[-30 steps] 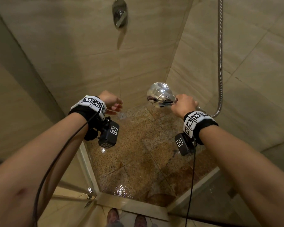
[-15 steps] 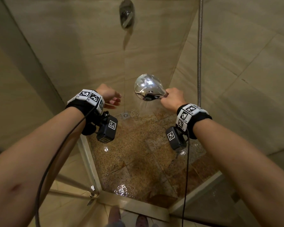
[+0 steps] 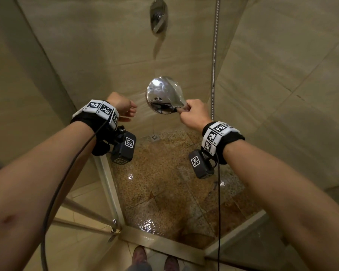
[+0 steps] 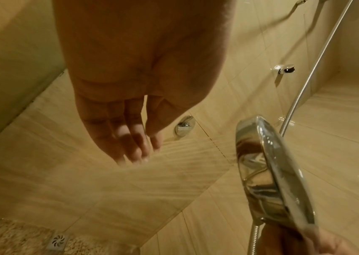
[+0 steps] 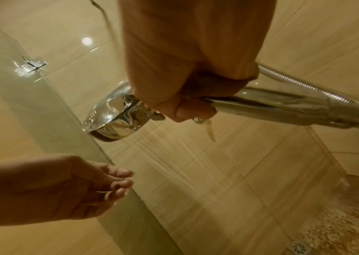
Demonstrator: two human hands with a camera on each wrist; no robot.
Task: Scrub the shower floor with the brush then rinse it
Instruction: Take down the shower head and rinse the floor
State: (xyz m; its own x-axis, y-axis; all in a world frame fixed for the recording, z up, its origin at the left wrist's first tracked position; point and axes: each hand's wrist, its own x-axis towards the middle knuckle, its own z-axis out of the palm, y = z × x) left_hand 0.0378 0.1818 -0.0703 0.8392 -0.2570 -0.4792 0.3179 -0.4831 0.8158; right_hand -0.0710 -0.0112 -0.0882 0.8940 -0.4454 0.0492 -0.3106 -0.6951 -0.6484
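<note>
Rinse is on: the right hand [image 3: 194, 114] has its fingers curled round the shower head [image 3: 163, 94] handle, and spray streams down toward the wet floor [image 3: 164, 182] near the drain [image 3: 155, 137]. The left hand [image 3: 123, 107] hangs empty, fingers loosely bent. No brush in sight, so scrubbing looks done; the front of the floor probably awaits water.

Chrome shower head [image 3: 164, 94], held above the floor [image 3: 164, 184], face tilted down-left, spraying; speckled brown floor wet, with a drain [image 3: 155, 137] by the far wall
</note>
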